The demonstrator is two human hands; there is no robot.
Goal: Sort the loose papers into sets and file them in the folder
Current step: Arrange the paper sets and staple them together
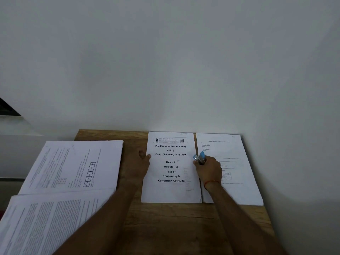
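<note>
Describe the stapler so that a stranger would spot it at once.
On the wooden table against the white wall, the Pre Examination Training set lies beside a faintly printed set. Between them the right hand grips the stapler, the only blue and metal thing among white sheets.

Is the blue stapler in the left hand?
No, the right hand grips the blue stapler; the left hand holds the PET cover sheet.
</note>
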